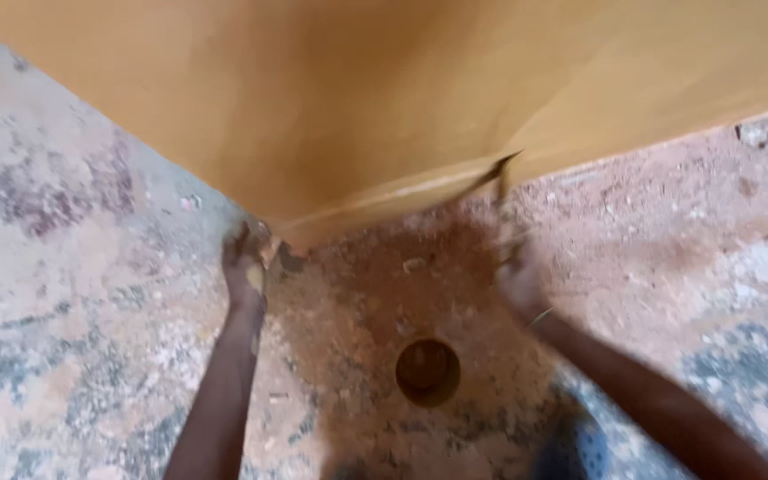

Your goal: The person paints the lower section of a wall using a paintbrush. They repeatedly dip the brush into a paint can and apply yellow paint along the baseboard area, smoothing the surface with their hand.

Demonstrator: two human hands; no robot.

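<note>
A large tan wooden board [384, 98] stands on the floor and fills the top of the head view, its lower corner pointing toward me. My left hand [246, 262] grips that bottom corner. Motion blurs my right hand [516, 283], which is closed on a thin dark tool [500, 182]; the tool's tip touches the board's lower edge on the right.
The rough concrete floor [64, 267] is covered with reddish sawdust. A round hole or small dark cup [428, 372] sits in the floor between my arms. A small stone [753, 135] lies at the far right by the board.
</note>
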